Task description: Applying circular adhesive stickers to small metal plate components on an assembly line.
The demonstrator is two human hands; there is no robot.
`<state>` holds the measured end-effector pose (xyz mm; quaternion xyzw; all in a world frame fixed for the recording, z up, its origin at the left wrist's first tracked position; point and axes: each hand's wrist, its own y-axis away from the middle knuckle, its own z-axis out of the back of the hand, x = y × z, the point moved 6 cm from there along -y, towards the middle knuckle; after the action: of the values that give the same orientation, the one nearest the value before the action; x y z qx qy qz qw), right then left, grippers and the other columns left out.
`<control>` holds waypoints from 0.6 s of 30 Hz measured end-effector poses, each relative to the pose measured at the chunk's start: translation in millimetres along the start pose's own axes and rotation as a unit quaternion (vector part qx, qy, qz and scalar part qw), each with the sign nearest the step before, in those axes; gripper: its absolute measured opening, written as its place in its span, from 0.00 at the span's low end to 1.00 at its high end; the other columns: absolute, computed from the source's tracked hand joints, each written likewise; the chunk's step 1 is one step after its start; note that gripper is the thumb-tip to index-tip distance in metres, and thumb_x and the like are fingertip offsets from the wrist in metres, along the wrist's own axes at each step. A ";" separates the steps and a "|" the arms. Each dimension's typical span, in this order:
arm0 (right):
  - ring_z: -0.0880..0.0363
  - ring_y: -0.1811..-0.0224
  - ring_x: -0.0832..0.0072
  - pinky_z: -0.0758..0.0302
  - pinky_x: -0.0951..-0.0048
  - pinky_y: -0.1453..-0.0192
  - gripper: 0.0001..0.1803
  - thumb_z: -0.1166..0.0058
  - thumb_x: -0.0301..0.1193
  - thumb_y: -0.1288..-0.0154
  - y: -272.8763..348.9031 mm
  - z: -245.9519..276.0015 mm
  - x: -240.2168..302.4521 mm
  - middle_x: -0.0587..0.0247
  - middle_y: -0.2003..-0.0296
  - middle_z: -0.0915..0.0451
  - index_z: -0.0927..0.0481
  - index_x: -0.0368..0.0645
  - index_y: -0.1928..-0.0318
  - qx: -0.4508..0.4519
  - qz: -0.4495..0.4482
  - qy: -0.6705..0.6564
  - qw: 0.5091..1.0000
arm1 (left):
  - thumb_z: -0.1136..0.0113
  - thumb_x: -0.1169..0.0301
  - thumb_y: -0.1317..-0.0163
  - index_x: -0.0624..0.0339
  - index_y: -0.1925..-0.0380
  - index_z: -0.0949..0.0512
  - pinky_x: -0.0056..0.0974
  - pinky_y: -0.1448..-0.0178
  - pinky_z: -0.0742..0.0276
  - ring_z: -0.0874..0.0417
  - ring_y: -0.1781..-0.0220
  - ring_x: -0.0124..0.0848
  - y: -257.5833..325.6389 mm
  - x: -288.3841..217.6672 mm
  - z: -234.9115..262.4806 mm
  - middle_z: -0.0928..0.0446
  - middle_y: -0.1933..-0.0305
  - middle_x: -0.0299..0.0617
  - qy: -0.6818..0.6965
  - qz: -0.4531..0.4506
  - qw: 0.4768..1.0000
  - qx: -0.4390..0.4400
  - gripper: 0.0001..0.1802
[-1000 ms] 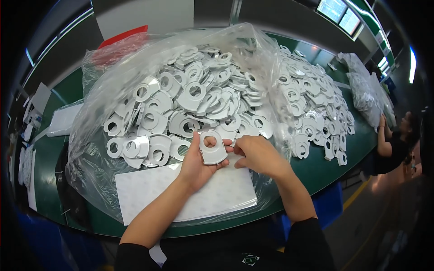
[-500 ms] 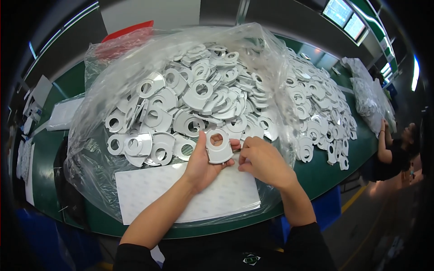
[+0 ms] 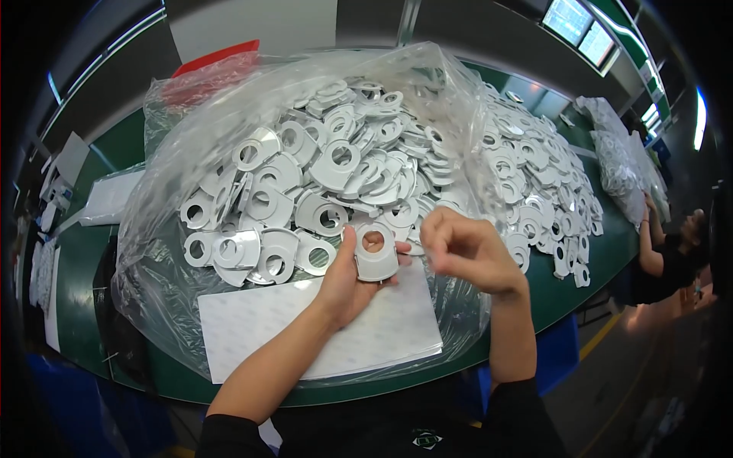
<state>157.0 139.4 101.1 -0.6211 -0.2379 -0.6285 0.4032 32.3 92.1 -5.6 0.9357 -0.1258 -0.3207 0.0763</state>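
1. Closest in, both forearms come up from the lower edge in dark sleeves; the left hand [image 3: 353,281] grips a flat white plastic piece [image 3: 376,256] with a round hole through it, thumb along its left edge and fingers underneath, so the face stays turned up toward the eyes and the hole stays clear.
2. The right hand [image 3: 467,250] hovers just beside that piece, not touching it; its fingertips are pinched together, but whether anything sits between them is too small to tell.
3. Under the hands lies a white sheet [image 3: 321,328], flat on the crumpled clear plastic bag [image 3: 191,153], a plain surface right at the working spot.
4. Beyond it, the bag is spread wide open under a heap of matching white pieces [image 3: 336,168]; the heap sits within easy reach of either hand.
5. Further right, more of the same pieces [image 3: 534,183] lie loose across the green table [image 3: 603,259], apart from the bagged heap.
6. At the back left a red bin [image 3: 210,61] shows behind the bag; at the far right another person's arm [image 3: 649,237] rests at the table edge near another filled bag [image 3: 618,164].
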 end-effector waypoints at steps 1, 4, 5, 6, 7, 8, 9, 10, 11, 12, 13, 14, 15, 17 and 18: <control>0.31 0.63 0.82 0.33 0.79 0.59 0.05 0.44 0.24 0.40 -4.0 -1.3 -8.5 0.67 0.64 0.32 0.27 0.38 0.70 -0.047 -0.020 -0.029 0.998 | 0.81 0.41 0.30 0.59 0.47 0.32 0.39 0.55 0.28 0.23 0.50 0.36 0.1 0.4 0.6 0.26 0.47 0.49 -0.001 0.002 1.000 0.000 0.37; 0.30 0.65 0.83 0.32 0.82 0.60 0.03 0.49 0.25 0.35 -9.4 -2.0 -40.8 0.68 0.61 0.33 0.27 0.38 0.65 -0.110 -0.039 -0.035 0.993 | 0.82 0.39 0.31 0.59 0.49 0.30 0.35 0.61 0.28 0.21 0.58 0.35 1.5 3.4 -5.6 0.24 0.54 0.47 -0.016 0.032 0.998 0.053 0.39; 0.28 0.67 0.82 0.29 0.81 0.63 0.04 0.49 0.25 0.34 -9.4 -3.2 -48.4 0.67 0.61 0.33 0.28 0.37 0.65 -0.121 -0.062 -0.034 0.990 | 0.82 0.39 0.32 0.59 0.50 0.30 0.35 0.63 0.29 0.21 0.60 0.34 0.7 3.6 -5.3 0.24 0.56 0.46 -0.011 0.030 0.998 0.056 0.39; 0.26 0.70 0.81 0.26 0.80 0.66 0.05 0.49 0.25 0.34 -10.4 -5.8 -54.8 0.66 0.61 0.33 0.28 0.35 0.64 -0.128 -0.085 -0.036 0.987 | 0.82 0.38 0.32 0.59 0.51 0.29 0.35 0.65 0.29 0.21 0.62 0.33 0.8 3.5 -3.4 0.23 0.59 0.46 -0.005 0.026 0.998 0.055 0.39; 0.26 0.70 0.81 0.26 0.80 0.66 0.05 0.49 0.25 0.34 -11.1 -9.6 -56.6 0.66 0.61 0.33 0.28 0.35 0.64 -0.127 -0.086 -0.038 0.988 | 0.82 0.38 0.32 0.59 0.51 0.29 0.35 0.65 0.29 0.21 0.62 0.33 1.0 4.0 -1.9 0.23 0.59 0.46 -0.006 0.025 0.998 0.053 0.39; 0.27 0.71 0.81 0.26 0.80 0.67 0.06 0.49 0.26 0.33 -11.0 -14.3 -58.3 0.66 0.61 0.34 0.29 0.35 0.64 -0.119 -0.087 -0.052 0.988 | 0.81 0.38 0.32 0.58 0.52 0.29 0.35 0.65 0.29 0.21 0.63 0.34 0.9 3.8 0.3 0.24 0.60 0.45 -0.004 0.019 0.999 0.042 0.39; 0.27 0.72 0.81 0.26 0.81 0.69 0.06 0.49 0.27 0.33 -11.2 -17.4 -59.2 0.66 0.61 0.34 0.29 0.35 0.63 -0.111 -0.088 -0.066 0.988 | 0.81 0.38 0.32 0.58 0.52 0.29 0.35 0.65 0.29 0.22 0.63 0.34 0.7 3.3 1.7 0.24 0.62 0.45 -0.002 0.012 0.999 0.032 0.39; 0.27 0.72 0.81 0.26 0.81 0.69 0.06 0.49 0.27 0.33 -11.4 -18.4 -60.6 0.66 0.61 0.34 0.29 0.35 0.63 -0.111 -0.088 -0.066 0.988 | 0.81 0.38 0.32 0.58 0.52 0.29 0.35 0.65 0.29 0.22 0.63 0.34 0.8 3.3 1.6 0.24 0.62 0.45 -0.002 0.012 0.999 0.032 0.39; 0.27 0.72 0.82 0.26 0.81 0.70 0.07 0.50 0.27 0.33 -11.6 -18.7 -61.8 0.66 0.61 0.34 0.29 0.35 0.63 -0.110 -0.082 -0.051 0.989 | 0.81 0.38 0.32 0.58 0.53 0.29 0.35 0.65 0.29 0.22 0.63 0.34 0.9 3.2 2.1 0.24 0.62 0.45 0.000 0.013 1.000 0.025 0.39; 0.27 0.73 0.82 0.27 0.82 0.71 0.07 0.50 0.27 0.32 -11.7 -19.0 -62.3 0.66 0.62 0.34 0.29 0.35 0.63 -0.109 -0.076 -0.035 0.990 | 0.81 0.38 0.32 0.57 0.54 0.29 0.35 0.65 0.29 0.22 0.63 0.34 1.1 3.3 3.0 0.24 0.62 0.44 0.001 0.013 1.000 0.017 0.38; 0.27 0.73 0.82 0.27 0.82 0.71 0.07 0.50 0.27 0.32 -11.8 -18.7 -62.5 0.66 0.62 0.34 0.29 0.35 0.63 -0.109 -0.076 -0.035 0.990 | 0.81 0.38 0.32 0.57 0.54 0.29 0.35 0.65 0.29 0.22 0.63 0.34 0.9 3.5 3.1 0.24 0.62 0.44 0.002 0.013 1.000 0.017 0.38; 0.27 0.73 0.82 0.27 0.82 0.71 0.07 0.50 0.27 0.33 -12.0 -18.8 -64.1 0.65 0.62 0.34 0.29 0.35 0.63 -0.102 -0.089 -0.037 0.990 | 0.80 0.38 0.32 0.57 0.54 0.29 0.35 0.65 0.29 0.22 0.63 0.34 0.5 3.7 3.2 0.24 0.61 0.45 0.004 0.012 1.000 0.019 0.38; 0.27 0.73 0.83 0.27 0.81 0.71 0.07 0.49 0.27 0.33 -11.7 -19.2 -65.5 0.65 0.62 0.34 0.29 0.34 0.63 -0.094 -0.103 -0.038 0.990 | 0.80 0.38 0.32 0.57 0.54 0.29 0.35 0.65 0.29 0.22 0.62 0.34 0.3 3.9 2.9 0.24 0.61 0.45 0.007 0.011 1.000 0.020 0.38; 0.27 0.73 0.83 0.27 0.82 0.71 0.07 0.49 0.27 0.33 -11.1 -19.2 -65.4 0.65 0.63 0.34 0.29 0.34 0.63 -0.095 -0.104 -0.037 0.989 | 0.80 0.38 0.32 0.58 0.54 0.29 0.35 0.65 0.29 0.22 0.62 0.33 0.8 3.7 2.8 0.24 0.61 0.45 0.007 0.012 1.000 0.017 0.38; 0.27 0.74 0.83 0.27 0.82 0.71 0.07 0.49 0.27 0.33 -11.0 -19.1 -65.5 0.65 0.63 0.33 0.29 0.34 0.63 -0.097 -0.104 -0.036 0.989 | 0.80 0.38 0.32 0.58 0.54 0.29 0.35 0.64 0.29 0.22 0.62 0.33 0.8 3.7 3.2 0.24 0.61 0.45 0.007 0.013 1.000 0.014 0.38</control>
<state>130.5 144.2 37.4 -0.6512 -0.2534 -0.6643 0.2653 33.1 90.1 -10.1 0.9371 -0.1419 -0.3117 0.0678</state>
